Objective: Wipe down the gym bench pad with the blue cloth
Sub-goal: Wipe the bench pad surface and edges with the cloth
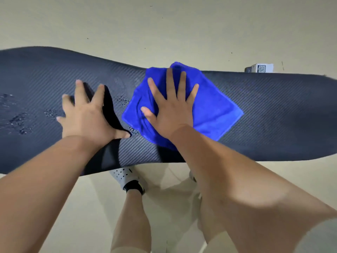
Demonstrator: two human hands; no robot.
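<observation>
A long black gym bench pad (273, 114) with a woven texture stretches across the view from left to right. The blue cloth (215, 110) lies folded flat on the pad's middle. My right hand (171, 110) presses down on the cloth with its fingers spread. My left hand (85, 114) rests flat on the bare pad just left of the cloth, fingers apart, holding nothing. Patches of water droplets (18, 121) dot the pad's left part, and a small wet patch (122, 100) lies between my two hands.
Beige floor surrounds the bench. A small box (259, 68) sits on the floor beyond the pad's far edge at the right. My legs and a white shoe (125, 178) stand below the pad's near edge.
</observation>
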